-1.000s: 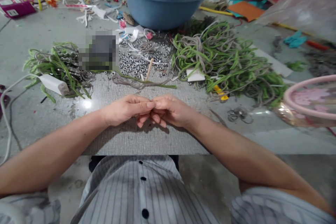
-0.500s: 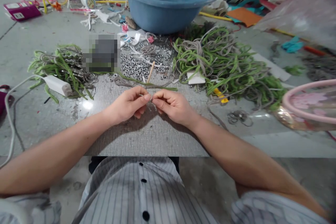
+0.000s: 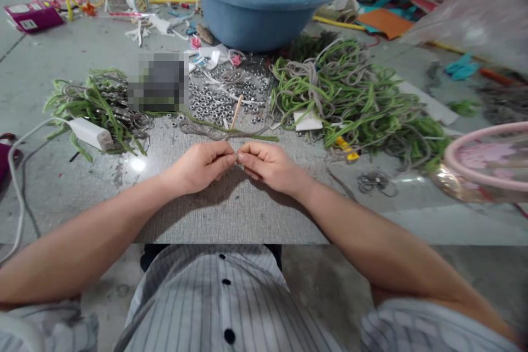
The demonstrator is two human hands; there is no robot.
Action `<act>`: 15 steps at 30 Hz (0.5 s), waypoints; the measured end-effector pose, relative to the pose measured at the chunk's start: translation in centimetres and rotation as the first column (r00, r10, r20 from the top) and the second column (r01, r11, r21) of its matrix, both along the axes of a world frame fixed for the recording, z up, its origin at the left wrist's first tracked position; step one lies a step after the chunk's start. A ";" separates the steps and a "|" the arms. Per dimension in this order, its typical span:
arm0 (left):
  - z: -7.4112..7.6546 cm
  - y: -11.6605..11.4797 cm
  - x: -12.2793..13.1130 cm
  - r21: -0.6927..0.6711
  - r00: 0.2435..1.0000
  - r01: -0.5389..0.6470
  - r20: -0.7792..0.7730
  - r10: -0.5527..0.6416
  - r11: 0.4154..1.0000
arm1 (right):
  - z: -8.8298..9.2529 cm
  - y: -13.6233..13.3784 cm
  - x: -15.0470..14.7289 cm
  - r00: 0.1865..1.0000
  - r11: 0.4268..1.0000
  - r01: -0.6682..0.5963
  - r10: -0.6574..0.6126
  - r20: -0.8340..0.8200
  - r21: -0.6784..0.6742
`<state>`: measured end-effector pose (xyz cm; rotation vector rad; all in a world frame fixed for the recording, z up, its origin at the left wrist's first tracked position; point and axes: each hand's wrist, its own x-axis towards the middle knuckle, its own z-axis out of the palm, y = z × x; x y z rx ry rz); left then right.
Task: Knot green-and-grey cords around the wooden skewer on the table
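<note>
My left hand and my right hand meet at the fingertips just above the near part of the table. Both are closed in a pinch, thumbs against index fingers. Whatever they hold between them is too small to make out. Just beyond my fingers lies a green and grey cord, with a thin wooden stick at its far side. Several small silver metal rings are scattered behind the cord.
A large blue basin stands at the back. On the right lies a heap of green and grey cords; a smaller bundle is on the left beside a white adapter. A pink-rimmed clear bag sits far right.
The fingertips have drawn closer together, and the left hand's lower fingers have curled in. Objects on the table have stayed in place.
</note>
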<state>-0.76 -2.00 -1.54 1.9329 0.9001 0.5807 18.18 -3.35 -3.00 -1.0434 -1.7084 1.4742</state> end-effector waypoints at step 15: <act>-0.4 0.4 -0.3 0.318 0.977 -0.117 -0.135 0.167 0.941 | -0.1 0.4 0.1 0.995 0.992 0.041 -0.051 -0.080 -0.118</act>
